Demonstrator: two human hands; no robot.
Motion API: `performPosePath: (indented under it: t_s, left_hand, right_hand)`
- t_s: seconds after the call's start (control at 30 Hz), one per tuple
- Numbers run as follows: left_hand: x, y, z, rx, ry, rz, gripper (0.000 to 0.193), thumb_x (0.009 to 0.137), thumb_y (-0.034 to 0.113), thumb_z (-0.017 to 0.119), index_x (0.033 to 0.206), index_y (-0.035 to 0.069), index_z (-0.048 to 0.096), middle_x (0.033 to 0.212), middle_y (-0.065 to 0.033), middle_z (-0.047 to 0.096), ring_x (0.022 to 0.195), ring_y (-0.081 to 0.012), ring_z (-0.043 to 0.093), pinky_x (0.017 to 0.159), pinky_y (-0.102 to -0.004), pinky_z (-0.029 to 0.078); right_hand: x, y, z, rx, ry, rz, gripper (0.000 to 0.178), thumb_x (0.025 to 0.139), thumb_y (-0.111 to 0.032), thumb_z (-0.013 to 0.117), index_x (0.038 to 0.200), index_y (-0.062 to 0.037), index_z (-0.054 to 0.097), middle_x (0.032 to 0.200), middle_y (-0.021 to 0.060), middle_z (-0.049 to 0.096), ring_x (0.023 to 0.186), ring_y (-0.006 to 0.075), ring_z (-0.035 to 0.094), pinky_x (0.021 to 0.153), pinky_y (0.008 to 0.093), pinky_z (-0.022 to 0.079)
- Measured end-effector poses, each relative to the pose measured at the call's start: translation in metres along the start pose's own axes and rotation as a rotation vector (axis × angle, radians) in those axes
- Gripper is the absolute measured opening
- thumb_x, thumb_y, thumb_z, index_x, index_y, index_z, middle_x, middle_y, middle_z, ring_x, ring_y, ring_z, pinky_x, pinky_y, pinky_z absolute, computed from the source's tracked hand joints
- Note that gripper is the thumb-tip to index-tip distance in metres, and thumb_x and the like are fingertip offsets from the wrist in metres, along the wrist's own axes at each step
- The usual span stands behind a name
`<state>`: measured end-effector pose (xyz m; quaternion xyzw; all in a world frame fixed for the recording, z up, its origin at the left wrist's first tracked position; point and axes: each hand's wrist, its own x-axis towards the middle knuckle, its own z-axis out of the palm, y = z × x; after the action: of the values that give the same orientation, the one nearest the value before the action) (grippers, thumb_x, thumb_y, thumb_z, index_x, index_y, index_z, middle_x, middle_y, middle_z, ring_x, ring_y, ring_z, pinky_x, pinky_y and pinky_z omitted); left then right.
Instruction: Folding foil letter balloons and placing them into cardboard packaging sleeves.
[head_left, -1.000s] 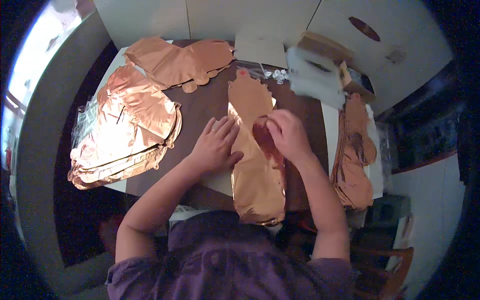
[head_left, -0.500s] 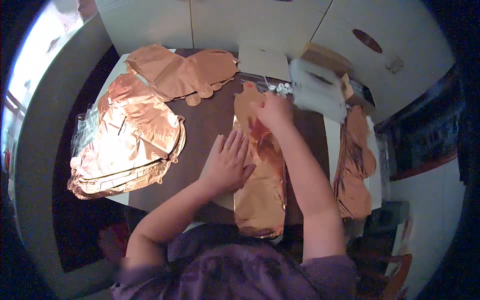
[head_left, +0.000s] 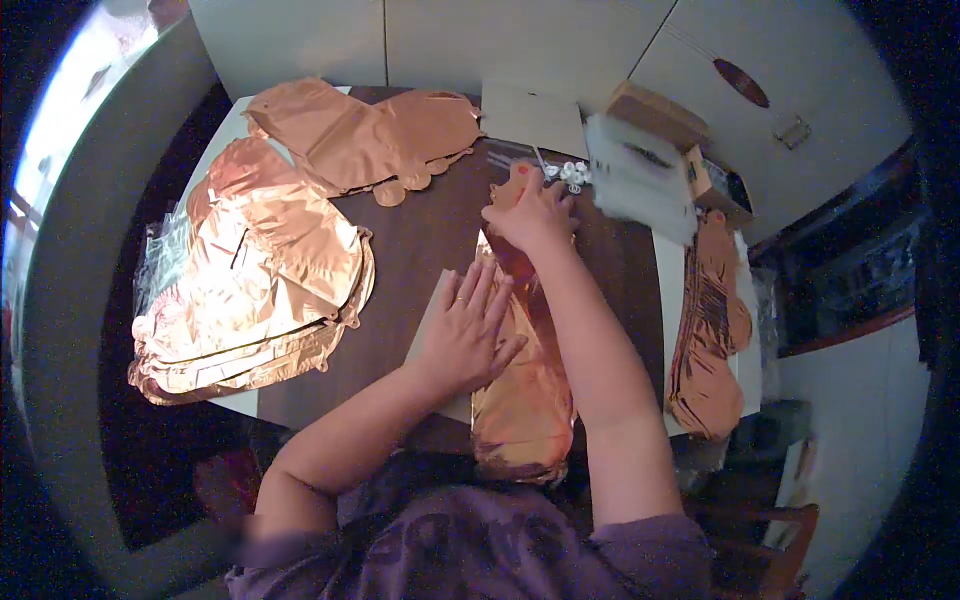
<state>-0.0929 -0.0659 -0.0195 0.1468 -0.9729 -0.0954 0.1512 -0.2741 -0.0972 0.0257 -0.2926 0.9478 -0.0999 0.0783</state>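
A long flat copper-coloured foil balloon (head_left: 520, 400) lies lengthwise on the dark brown table, its lower end reaching the near edge. My left hand (head_left: 465, 335) rests on its left side with fingers stretched out, a ring on one of them. A pale flat sheet (head_left: 428, 318) shows partly from under that hand. Near the far end of the balloon, my right hand (head_left: 535, 215) lies over the foil with thumb and fingers spread apart. The balloon's narrow tip (head_left: 518, 172), marked with a small red spot, sticks out past the fingers; the foil beneath the palm is hidden.
Stacks of copper foil balloons (head_left: 270, 260) cover the left side, with others (head_left: 370, 140) behind. More folded foil balloons (head_left: 708, 330) lie at the right edge. Small white pieces (head_left: 572, 174), a clear plastic bag (head_left: 640, 170) and an open cardboard box (head_left: 718, 185) are at the back right.
My right hand has gone from closed fingers at the balloon's right side to spread fingers across its far end. My left hand stays flat, with its fingers slightly more apart.
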Motion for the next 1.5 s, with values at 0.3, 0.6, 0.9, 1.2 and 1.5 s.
performPosePath:
  t_s: [0.3, 0.6, 0.9, 1.2, 1.5]
  left_hand:
    - [0.001, 0.000, -0.004, 0.000, -0.055, 0.001, 0.073, 0.094, 0.050, 0.042, 0.143, -0.003, 0.034, 0.150, -0.0258, 0.029, 0.142, -0.0374, 0.026, 0.114, -0.0544, 0.018]
    - [0.006, 0.000, -0.006, -0.007, 0.018, -0.071, 0.075, 0.095, 0.050, 0.040, 0.142, -0.008, 0.032, 0.151, -0.0277, 0.026, 0.142, -0.0397, 0.023, 0.115, -0.0539, 0.016]
    - [0.005, 0.001, -0.004, 0.059, -0.075, -0.054, 0.083, 0.094, 0.058, 0.036, 0.143, -0.009, 0.030, 0.152, -0.0269, 0.025, 0.144, -0.0371, 0.019, 0.117, -0.0519, 0.013]
    - [0.005, -0.001, 0.001, 0.076, -0.047, 0.002, 0.084, 0.094, 0.060, 0.036, 0.143, -0.008, 0.031, 0.152, -0.0240, 0.027, 0.144, -0.0342, 0.021, 0.116, -0.0522, 0.014]
    - [0.005, 0.002, -0.001, 0.086, -0.063, 0.021, 0.081, 0.094, 0.057, 0.036, 0.144, -0.007, 0.030, 0.152, -0.0238, 0.028, 0.143, -0.0347, 0.025, 0.115, -0.0520, 0.017]
  right_hand:
    - [-0.001, 0.010, -0.011, 0.083, 0.014, -0.055, 0.087, 0.072, -0.057, 0.070, 0.139, -0.0111, 0.039, 0.136, 0.0238, 0.044, 0.129, 0.0419, 0.042, 0.105, 0.0546, 0.034]
    - [0.007, 0.035, 0.016, 0.066, 0.156, -0.294, 0.069, 0.078, -0.048, 0.066, 0.129, -0.0038, 0.049, 0.120, 0.0227, 0.058, 0.113, 0.0414, 0.054, 0.098, 0.0476, 0.044]
    - [0.001, 0.035, 0.015, -0.049, 0.132, -0.282, 0.062, 0.078, -0.049, 0.067, 0.121, -0.0060, 0.054, 0.121, 0.0181, 0.057, 0.115, 0.0384, 0.054, 0.097, 0.0470, 0.045]
    - [0.000, 0.033, 0.013, -0.041, 0.105, -0.272, 0.060, 0.079, -0.052, 0.066, 0.118, -0.0065, 0.056, 0.122, 0.0166, 0.056, 0.117, 0.0369, 0.052, 0.098, 0.0477, 0.044]
    - [-0.026, 0.056, 0.019, 0.042, 0.440, -0.541, 0.032, 0.085, -0.033, 0.061, 0.099, -0.0037, 0.062, 0.103, 0.0180, 0.059, 0.099, 0.0375, 0.056, 0.087, 0.0488, 0.045]
